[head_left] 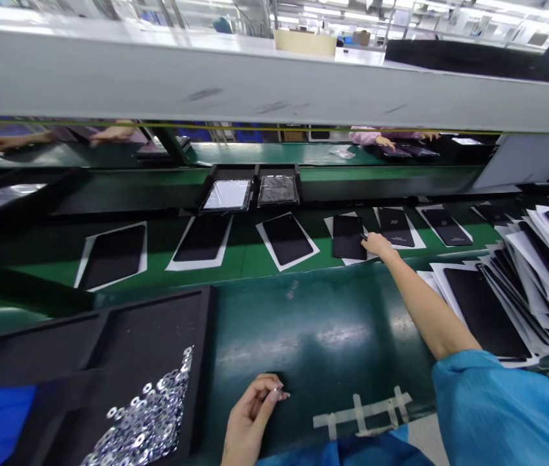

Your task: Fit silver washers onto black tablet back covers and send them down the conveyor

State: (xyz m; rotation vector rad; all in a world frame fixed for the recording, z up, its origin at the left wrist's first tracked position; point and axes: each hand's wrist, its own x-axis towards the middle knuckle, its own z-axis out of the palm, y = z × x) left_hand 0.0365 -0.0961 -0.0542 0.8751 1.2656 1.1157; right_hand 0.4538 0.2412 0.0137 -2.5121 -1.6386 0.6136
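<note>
My left hand (255, 414) is closed in a pinch above the green bench, a small shiny metal ring (277, 390) between thumb and fingertips. My right arm reaches across to the belt. There my right hand (379, 246) is closed at the right edge of a thin black tablet back cover (349, 237), which lies on a white sheet; the fingertips are partly hidden. To the left of my left hand, many loose silvery rings (151, 417) are heaped in a black tray (201, 362).
Several more black covers on white sheets lie along the green belt (245, 259). A tall stack of covers and sheets (488, 310) stands at right. Black trays (278, 189) sit behind the belt, below a white shelf (235, 77). A blue bin (0, 421) is at lower left. Co-workers' hands (385, 142) show beyond.
</note>
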